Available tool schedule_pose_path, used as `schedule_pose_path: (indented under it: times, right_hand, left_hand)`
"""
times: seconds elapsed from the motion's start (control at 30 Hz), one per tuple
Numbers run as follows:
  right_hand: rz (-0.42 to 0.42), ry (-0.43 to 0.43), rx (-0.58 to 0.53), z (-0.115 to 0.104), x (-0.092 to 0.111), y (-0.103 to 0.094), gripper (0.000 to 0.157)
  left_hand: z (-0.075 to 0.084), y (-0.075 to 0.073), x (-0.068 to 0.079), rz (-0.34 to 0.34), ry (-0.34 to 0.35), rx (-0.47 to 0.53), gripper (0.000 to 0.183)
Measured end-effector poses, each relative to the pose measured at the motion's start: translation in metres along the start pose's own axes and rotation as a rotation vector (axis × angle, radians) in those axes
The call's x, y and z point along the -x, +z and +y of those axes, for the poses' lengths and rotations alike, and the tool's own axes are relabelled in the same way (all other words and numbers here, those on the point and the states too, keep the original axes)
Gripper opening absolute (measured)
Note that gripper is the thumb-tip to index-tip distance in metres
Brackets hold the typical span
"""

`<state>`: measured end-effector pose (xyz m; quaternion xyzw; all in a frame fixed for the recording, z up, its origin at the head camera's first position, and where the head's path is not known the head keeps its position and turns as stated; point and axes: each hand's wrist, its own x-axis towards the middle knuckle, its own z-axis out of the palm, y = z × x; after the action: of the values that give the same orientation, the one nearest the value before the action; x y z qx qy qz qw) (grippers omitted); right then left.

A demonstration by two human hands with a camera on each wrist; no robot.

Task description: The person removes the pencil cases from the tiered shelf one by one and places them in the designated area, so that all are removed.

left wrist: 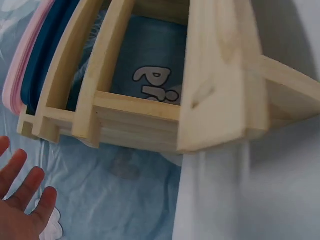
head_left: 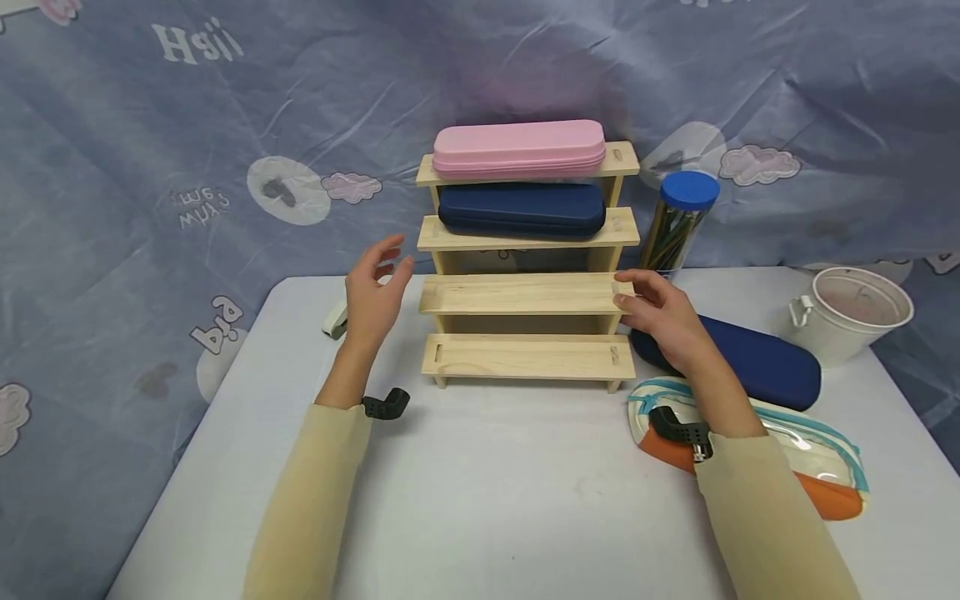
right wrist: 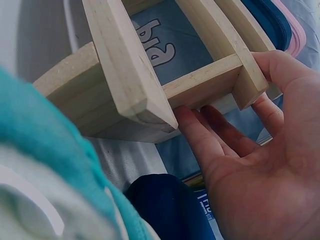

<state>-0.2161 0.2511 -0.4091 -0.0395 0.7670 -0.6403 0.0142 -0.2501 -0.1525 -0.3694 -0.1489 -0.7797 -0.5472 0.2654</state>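
Words show on the cloth [head_left: 360, 108] in front of you.
On the left you see a slanted word [head_left: 217, 325] like "big" or "pig", and higher up one starting with "H" [head_left: 197, 42]. Your right wrist view has a label [right wrist: 206, 207], too tiny to read.

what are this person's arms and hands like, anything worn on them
The left sleeve and right sleeve are long, plain and pale yellow-beige. A small, angular black device sits by each cuff: the left device and right device. Both hands, left hand and right hand, are gloveless.
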Motion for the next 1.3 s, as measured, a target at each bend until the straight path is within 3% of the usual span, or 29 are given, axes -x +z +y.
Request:
schedule_pose_path:
  times: [0.5, 0.73, 1.1, 1.3]
  right_hand:
    - [-0.001, 0.01, -0.018, 0.0, 0.0, -0.001, 0.054]
    - [-0.005, 0.012, -0.03, 0.002, -0.001, -0.001, 0.054]
    - [-0.013, 0.003, -0.027, 0.001, 0.0, 0.0, 0.051]
    - [-0.017, -0.01, -0.028, 0.001, 0.003, -0.001, 0.05]
  left_hand:
    - [0.01, 0.008, -0.037, -0.031, -0.051, -0.052, 0.038]
    - [0.012, 0.013, -0.044, -0.065, -0.047, -0.068, 0.042]
    - [0.019, 0.021, -0.056, -0.189, -0.035, -0.162, 0.049]
    - [0.022, 0.027, -0.06, -0.2, -0.029, -0.169, 0.052]
